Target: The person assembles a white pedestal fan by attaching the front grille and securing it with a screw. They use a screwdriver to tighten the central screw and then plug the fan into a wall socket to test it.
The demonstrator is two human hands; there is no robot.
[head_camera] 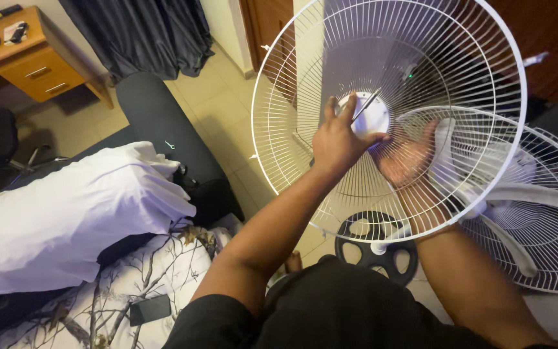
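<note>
The front fan grille [382, 84], white wire, fills the upper centre-right of the frame, tilted toward the camera. L hand [340, 139] is on the near side of the grille at its centre hub [371, 117]: thumb and fingers spread apart, fingertips resting on the white hub disc, w/ a thin silver tool [366, 105], approx. a screwdriver shaft, lying across the hub between index and thumb. R hand [408, 155] sits behind the wires, just right of the hub, palm toward the camera, fingers open and pressed against the grille back; not clamped on anything visible. A second grille w/ fan blades [537, 213] lies at right, partly overlapped by the front grille. Black round fan base [376, 249] on the tiled floor at lower centre. White pillow [66, 213] at left, wooden desk [27, 58] upper left
</note>
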